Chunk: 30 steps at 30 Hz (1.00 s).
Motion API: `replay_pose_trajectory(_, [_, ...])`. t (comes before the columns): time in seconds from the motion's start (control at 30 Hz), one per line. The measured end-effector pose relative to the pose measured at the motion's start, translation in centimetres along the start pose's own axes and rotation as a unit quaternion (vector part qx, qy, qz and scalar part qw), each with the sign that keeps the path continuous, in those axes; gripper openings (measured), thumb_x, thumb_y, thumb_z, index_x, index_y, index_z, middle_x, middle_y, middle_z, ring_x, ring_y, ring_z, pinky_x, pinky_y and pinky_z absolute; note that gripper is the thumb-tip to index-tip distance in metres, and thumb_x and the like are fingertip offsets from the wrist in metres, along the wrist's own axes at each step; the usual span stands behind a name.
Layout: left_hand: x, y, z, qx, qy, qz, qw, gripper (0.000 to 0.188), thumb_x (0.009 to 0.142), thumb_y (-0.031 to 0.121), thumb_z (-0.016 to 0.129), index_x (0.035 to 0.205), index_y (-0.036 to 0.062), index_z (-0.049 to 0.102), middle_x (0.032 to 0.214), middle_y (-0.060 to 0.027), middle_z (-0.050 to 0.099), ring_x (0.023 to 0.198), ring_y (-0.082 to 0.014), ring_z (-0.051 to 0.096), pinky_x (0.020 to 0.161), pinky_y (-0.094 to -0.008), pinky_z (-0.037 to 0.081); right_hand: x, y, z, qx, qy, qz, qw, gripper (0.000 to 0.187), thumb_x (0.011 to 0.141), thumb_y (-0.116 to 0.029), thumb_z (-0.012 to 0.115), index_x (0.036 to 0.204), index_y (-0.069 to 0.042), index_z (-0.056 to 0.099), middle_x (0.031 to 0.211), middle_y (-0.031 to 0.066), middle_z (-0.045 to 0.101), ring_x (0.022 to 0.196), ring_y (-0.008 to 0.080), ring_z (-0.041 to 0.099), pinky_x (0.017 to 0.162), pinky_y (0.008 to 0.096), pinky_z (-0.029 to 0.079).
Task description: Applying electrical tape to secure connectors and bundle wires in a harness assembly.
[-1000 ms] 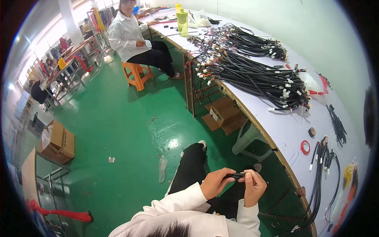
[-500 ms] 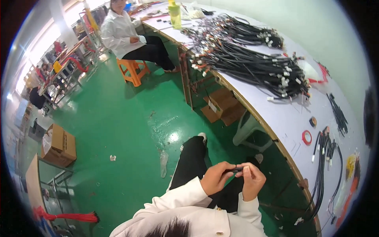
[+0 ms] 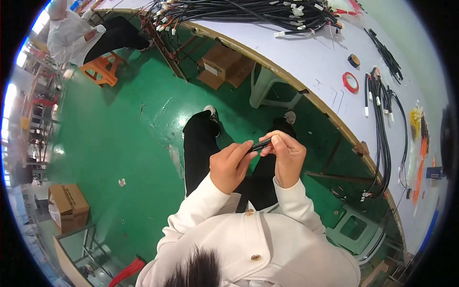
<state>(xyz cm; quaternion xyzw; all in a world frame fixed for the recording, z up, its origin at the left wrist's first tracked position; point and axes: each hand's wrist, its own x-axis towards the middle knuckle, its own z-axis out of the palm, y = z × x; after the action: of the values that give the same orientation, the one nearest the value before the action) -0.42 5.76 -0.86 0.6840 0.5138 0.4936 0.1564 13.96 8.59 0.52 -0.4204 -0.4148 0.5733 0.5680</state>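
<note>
Black piece: a short dark cable piece (image 3: 260, 144), thin and rod-like, held level above the person's lap, well off the edge of the long workbench (image 3: 330, 71).
Left hand: the left hand (image 3: 231, 166) is curled, thumb and forefinger pinching the nearer end of the cable piece.
Right hand: the right hand (image 3: 287, 157) is closed over the far end, fingertips pressed together on it; what lies under them cannot be told.
Handling, judged: light and small; probably a soft sleeve over a stiffer core, so it should bend a little but not flop. Smooth skin, likely to slip or roll between fingers. Best held near both ends, as now, with a fingertip pinch rather than a full fist.
Under the hands: black trousers and two shoes on a green floor (image 3: 119, 143).
Bench, near part: red tape roll (image 3: 350, 82) and a smaller black tape roll (image 3: 354, 60), both lying flat on the workbench surface.
Bench, right of the tape: a bundle of black cables (image 3: 380, 129) trailing over the edge.
Bench, far end: a large heap of black harnesses (image 3: 248, 10).
Below the bench: brown cardboard boxes (image 3: 222, 67).
Beyond the bench's far end: another person in white seated on an orange stool (image 3: 100, 71).
</note>
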Motion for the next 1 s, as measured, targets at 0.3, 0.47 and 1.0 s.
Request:
replay_pose_trajectory(0.3, [-0.9,-0.3,0.4,0.001,-0.056,-0.01,0.998,0.024,0.077,-0.001,0.066,0.1,0.0001,0.058,0.079,-0.0145,0.063,0.06,-0.0254,0.062,0.052,-0.0298,0.048,-0.1,0.5,0.0,-0.017,-0.007,0.016,1.0,0.019,0.088,-0.008,0.052,0.088,0.006,0.064,0.08,0.012,0.066,0.058,0.0101,0.057,0.054,0.0219,0.049])
replay_pose_trajectory(0.47, [-0.1,0.1,0.1,-0.034,-0.084,-0.034,0.995,0.024,0.079,-0.001,0.065,0.101,0.0005,0.056,0.083,-0.0149,0.064,0.067,-0.0271,0.064,0.059,-0.03,0.05,0.4,0.3,-0.4,0.016,0.006,0.034,0.999,0.019,0.088,-0.01,0.054,0.088,0.006,0.065,0.08,0.0122,0.065,0.057,0.0105,0.058,0.054,0.0227,0.049])
replay_pose_trajectory(1.0, [-1.3,0.3,1.1,-0.047,-0.051,-0.064,0.996,0.013,0.085,0.0,0.058,0.096,-0.0037,0.052,0.07,-0.0112,0.063,0.06,-0.0135,0.061,0.055,-0.0236,0.046,1.9,-2.6,-2.3,-0.144,-0.148,-0.03,0.978,0.017,0.086,-0.011,0.061,0.095,0.003,0.064,0.088,0.005,0.062,0.07,0.0091,0.058,0.062,0.0221,0.048])
